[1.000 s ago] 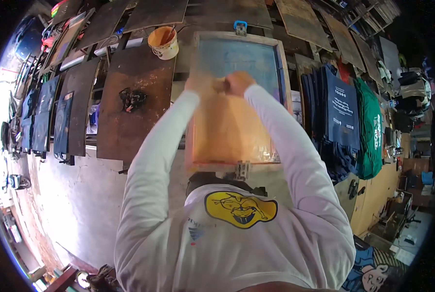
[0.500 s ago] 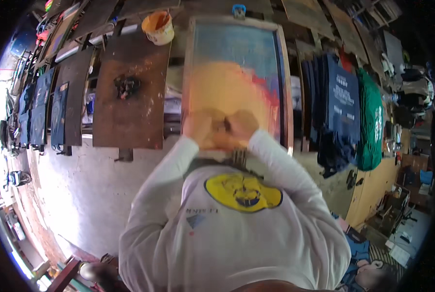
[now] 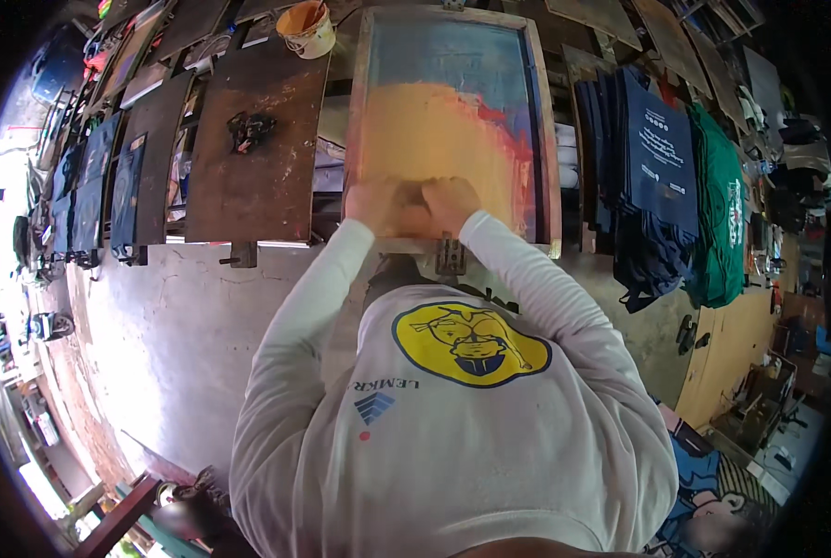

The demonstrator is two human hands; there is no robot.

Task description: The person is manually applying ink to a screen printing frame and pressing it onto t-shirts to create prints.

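A wooden-framed printing screen [image 3: 545, 139] lies in front of me, its mesh blue-grey at the far end. Orange-yellow ink [image 3: 425, 130] covers the middle and near part, with red patches along the right. At the screen's near end my left hand [image 3: 374, 203] and my right hand [image 3: 451, 205] are side by side, both closed. Between them they grip an ink-coloured squeegee [image 3: 412, 216], mostly hidden by the fingers and hard to tell from the ink. A metal hinge or clamp [image 3: 450, 253] sits at the frame's near edge.
Left of the screen is a brown board [image 3: 257, 177] with a dark crumpled lump [image 3: 250, 131] on it. An ink-stained white bucket [image 3: 305, 30] stands beyond. Navy bags [image 3: 657, 158] and green bags [image 3: 716, 205] hang over boards at the right. Dark printed pieces [image 3: 88, 186] lie left.
The whole view has shifted, so the screen and boards sit higher in the picture. Both hands stay at the screen's near end, closed on the squeegee, and look less blurred.
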